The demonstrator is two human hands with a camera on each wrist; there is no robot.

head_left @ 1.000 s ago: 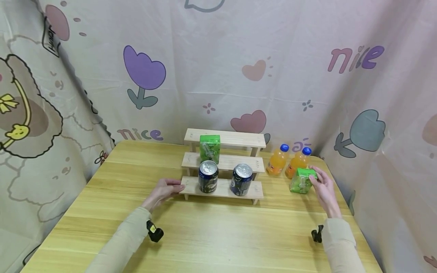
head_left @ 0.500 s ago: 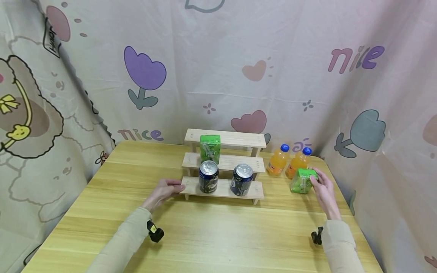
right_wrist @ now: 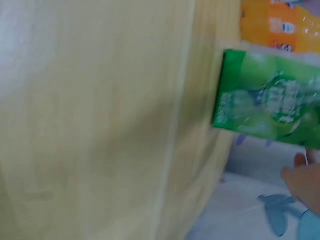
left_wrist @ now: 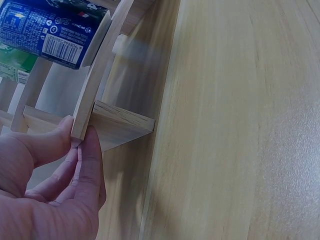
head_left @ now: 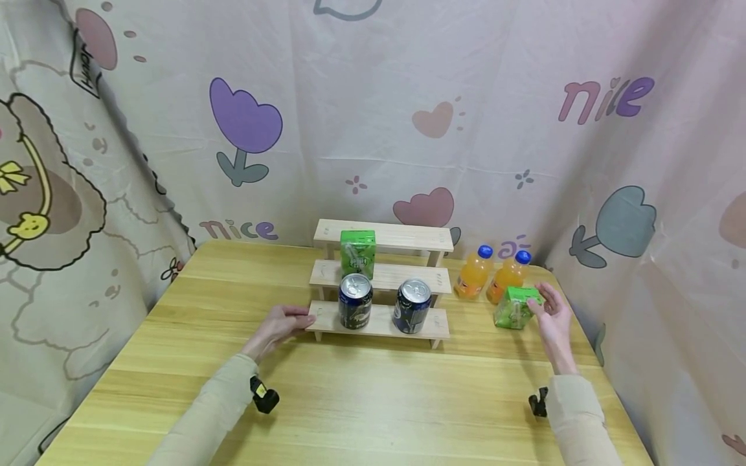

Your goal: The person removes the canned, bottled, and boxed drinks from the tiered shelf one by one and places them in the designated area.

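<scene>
In the head view, my left hand (head_left: 282,329) pinches the left end of the lowest tier of a three-tier wooden display stand (head_left: 381,318). The left wrist view shows the thumb on top of that board (left_wrist: 85,112) and fingers beneath it. Two dark blue drink cans (head_left: 355,301) stand on the lowest tier, and a green juice box (head_left: 358,254) on the middle one. At the right, a second green juice box (head_left: 514,309) stands on the table. My right hand (head_left: 553,323) is just right of it, thumb close to its top edge and fingers loosely spread away from it.
Two orange juice bottles (head_left: 474,272) with blue caps stand between the stand and the second juice box, toward the back. The wooden table (head_left: 373,401) ends at a patterned curtain (head_left: 350,129) behind and at both sides.
My right hand has loosened from the green juice box, its fingers lifting off to the right. The box stays in place. My left hand keeps its pinch on the stand.
</scene>
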